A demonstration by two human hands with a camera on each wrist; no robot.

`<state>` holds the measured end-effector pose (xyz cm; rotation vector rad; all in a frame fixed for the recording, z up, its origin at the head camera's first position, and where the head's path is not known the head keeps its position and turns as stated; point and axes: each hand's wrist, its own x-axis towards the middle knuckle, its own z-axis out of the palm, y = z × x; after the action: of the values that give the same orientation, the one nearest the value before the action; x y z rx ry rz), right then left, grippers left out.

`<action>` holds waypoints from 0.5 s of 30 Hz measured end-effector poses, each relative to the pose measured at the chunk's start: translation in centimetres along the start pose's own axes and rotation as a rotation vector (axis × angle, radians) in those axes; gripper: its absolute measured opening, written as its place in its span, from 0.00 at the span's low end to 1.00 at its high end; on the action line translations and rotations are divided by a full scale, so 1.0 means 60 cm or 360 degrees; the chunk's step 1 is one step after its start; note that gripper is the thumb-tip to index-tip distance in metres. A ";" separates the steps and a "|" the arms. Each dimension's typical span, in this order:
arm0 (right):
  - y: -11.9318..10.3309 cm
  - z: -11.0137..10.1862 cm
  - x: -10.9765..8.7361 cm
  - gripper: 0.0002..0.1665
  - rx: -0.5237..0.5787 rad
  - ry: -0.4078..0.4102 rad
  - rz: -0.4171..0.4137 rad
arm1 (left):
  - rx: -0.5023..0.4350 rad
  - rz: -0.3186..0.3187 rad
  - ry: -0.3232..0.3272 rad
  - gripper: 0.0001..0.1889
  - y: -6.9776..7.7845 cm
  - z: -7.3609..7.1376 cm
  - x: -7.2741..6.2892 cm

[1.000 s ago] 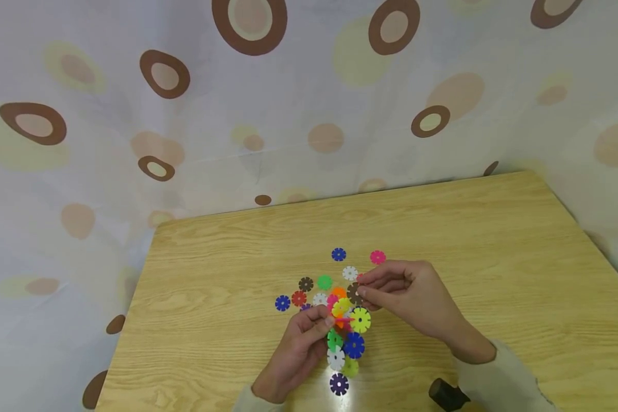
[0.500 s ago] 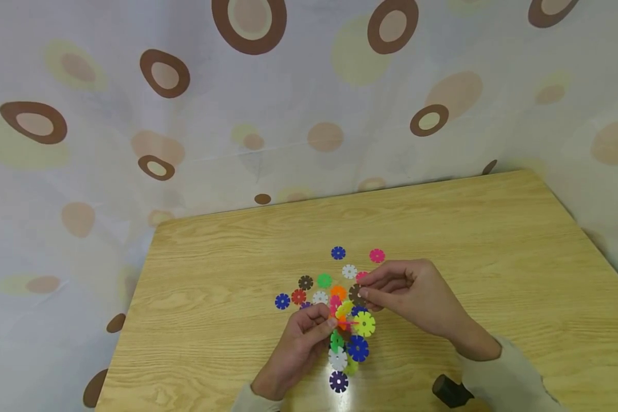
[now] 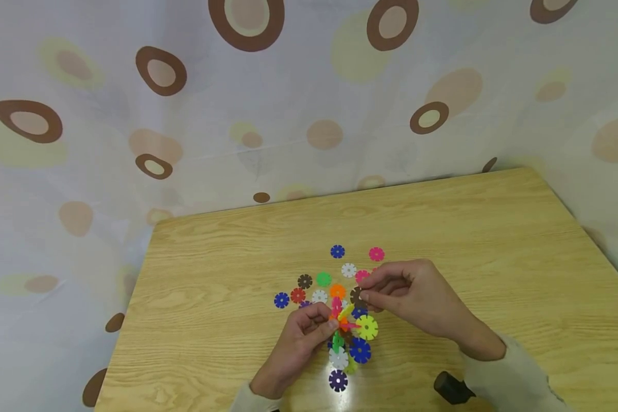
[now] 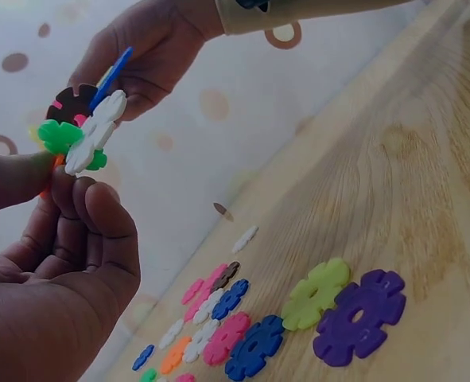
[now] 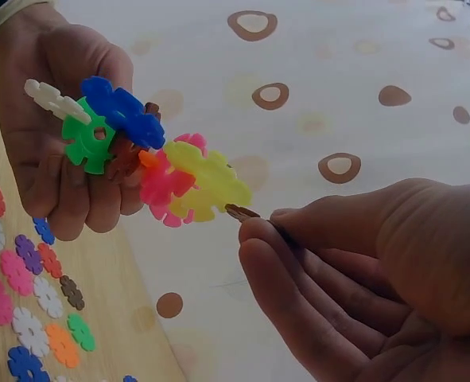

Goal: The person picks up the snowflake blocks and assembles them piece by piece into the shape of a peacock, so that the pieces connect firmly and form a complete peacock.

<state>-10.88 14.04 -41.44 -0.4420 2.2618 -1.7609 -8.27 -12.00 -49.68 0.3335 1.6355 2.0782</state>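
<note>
Centrally, joined cluster: several slotted discs in white, green, blue, orange, pink and yellow, set into one another at angles; it was held above the tabletop, presumably so that its rims stood free.
Left hand: pinched the cluster at one side between thumb and fingers, likely to steady it while leaving the opposite side exposed.
Right hand: pinched a brown disc by its edge, a grip that apparently kept the far rim and its slots uncovered.
Brown disc, position: beside the yellow end of the cluster; whether the two touched could not be told, the right wrist view showing the disc nearly edge-on.
Loose discs: lay flat on the tabletop, mostly beyond the left hand, spread in a way that seemed to suit picking them up singly.
Purple disc: lay nearer the person, a lime disc just beside it.
</note>
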 end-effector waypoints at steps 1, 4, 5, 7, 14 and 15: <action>0.000 0.000 0.000 0.06 -0.0002 -0.0003 0.0003 | 0.0005 0.0006 0.0004 0.03 0.000 0.000 0.000; 0.001 0.001 0.001 0.07 -0.0004 0.0008 0.0008 | 0.0015 0.0030 -0.0001 0.08 -0.001 -0.001 0.000; 0.001 0.001 0.002 0.07 -0.0003 0.0016 0.0005 | 0.0017 0.0045 -0.0002 0.10 -0.002 -0.002 0.000; 0.001 0.002 0.002 0.07 -0.0004 0.0037 -0.0004 | 0.0016 0.0080 -0.0007 0.15 -0.002 -0.002 0.001; 0.003 0.007 0.006 0.07 0.0023 0.0054 -0.0053 | -0.0025 0.0138 -0.0009 0.19 -0.003 -0.005 0.002; 0.004 0.008 0.006 0.07 0.0027 0.0053 -0.0061 | -0.0021 0.0142 -0.0009 0.19 -0.003 -0.005 0.002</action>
<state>-11.09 13.54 -41.77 -0.4591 2.2736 -1.8180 -8.47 -12.19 -49.97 0.4151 1.6305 2.1502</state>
